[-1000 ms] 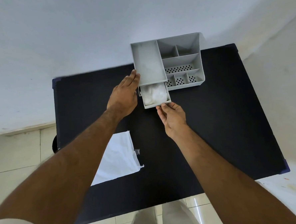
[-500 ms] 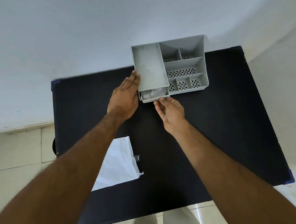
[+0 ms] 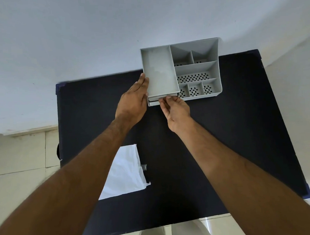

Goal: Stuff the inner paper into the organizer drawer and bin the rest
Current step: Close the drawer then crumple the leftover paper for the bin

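Grey organizer [image 3: 198,69] sits at the far edge of the black desk [image 3: 224,140], against the wall, and everything reads off it. Left hand [image 3: 133,102] is flat and open, fingers straight, pressed along the organizer's left wall; it braces the body and grips nothing. Right hand [image 3: 175,108] is just in front of the organizer, fingers curled loosely, tips on the front of the drawer [image 3: 154,102], pushing rather than pinching. The drawer is nearly home, w/ only a thin lip showing under the big left compartment. Inner paper isn't visible; judging by the task it's inside the drawer, but can't confirm from here.

Risks: if paper is bunched high inside, it may catch the top edge and jam the drawer short of flush, or a corner gets pinched in the gap. A hard push w/o the left-hand brace could skid the organizer into the wall or twist it. Right fingertips sit very near the closing gap, so a nip is possible.

Well nearer the person than the organizer, at the desk's left side, lies the white wrapper [image 3: 125,175], flat and untouched. That looks like the rest still to bin. No bin clearly in view.
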